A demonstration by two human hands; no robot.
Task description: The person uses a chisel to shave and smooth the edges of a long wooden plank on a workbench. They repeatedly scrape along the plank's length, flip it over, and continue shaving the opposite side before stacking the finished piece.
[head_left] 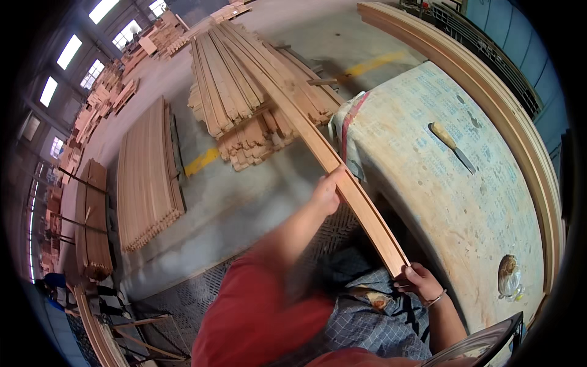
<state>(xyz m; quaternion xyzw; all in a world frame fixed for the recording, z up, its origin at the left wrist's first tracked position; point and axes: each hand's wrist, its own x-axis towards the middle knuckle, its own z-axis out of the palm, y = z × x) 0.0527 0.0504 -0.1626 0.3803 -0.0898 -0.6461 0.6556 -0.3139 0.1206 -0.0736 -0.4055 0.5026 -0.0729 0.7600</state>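
A long, narrow wooden moulding [365,215] with a groove along its length slants from the far stack down to my lap. My left hand [327,193] grips its left edge partway along, the arm in a red sleeve. At the near end, my right hand [419,282] is closed on the corner, thumb on top and a bracelet on the wrist. A knife-like tool [451,145] with a pale handle and dark blade lies on the covered worktable [428,202] to the right. My checked apron [367,324] is beneath the near end.
A pile of mouldings [226,76] stands ahead, and another stack [143,177] sits on the floor to the left. Long boards [527,147] line the table's far right edge. A clear plastic bag [509,281] rests on the table. Another person [54,282] is at lower left.
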